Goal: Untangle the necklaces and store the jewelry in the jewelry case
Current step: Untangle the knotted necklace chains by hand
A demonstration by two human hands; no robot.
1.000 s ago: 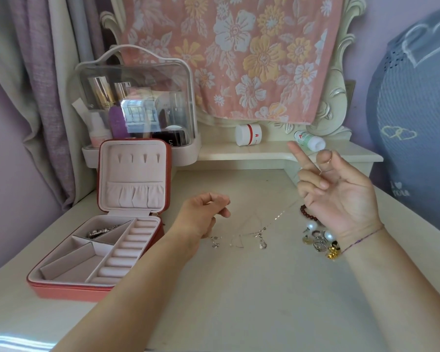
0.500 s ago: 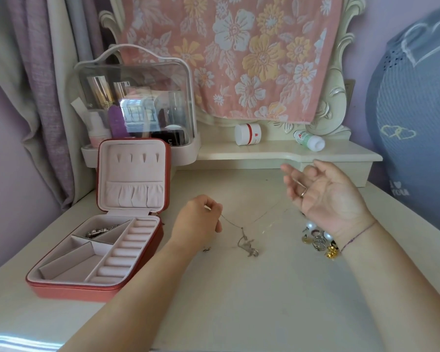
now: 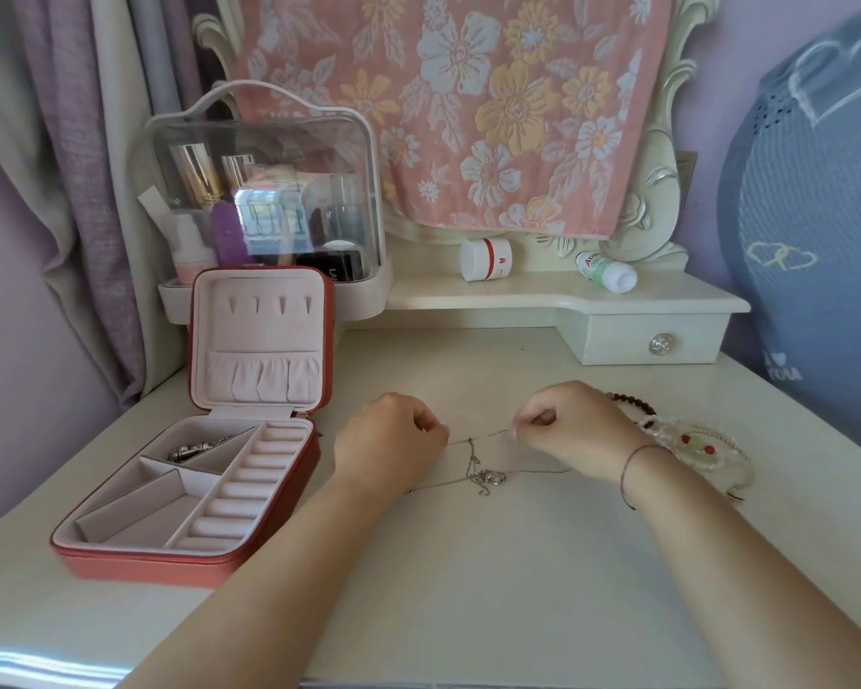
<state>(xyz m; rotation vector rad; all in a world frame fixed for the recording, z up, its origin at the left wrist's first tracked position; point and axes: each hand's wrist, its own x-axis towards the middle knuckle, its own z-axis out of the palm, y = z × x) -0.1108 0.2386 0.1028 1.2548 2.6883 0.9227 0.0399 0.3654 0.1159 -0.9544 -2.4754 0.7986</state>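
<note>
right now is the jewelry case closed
No, the jewelry case lies open on the table with its lid standing upright.

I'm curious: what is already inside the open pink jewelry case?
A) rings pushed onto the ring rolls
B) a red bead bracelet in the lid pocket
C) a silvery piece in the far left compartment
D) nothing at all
C: a silvery metal piece lies in the far left compartment of the jewelry case, while the ring rolls and the lid pocket show nothing in them.
</note>
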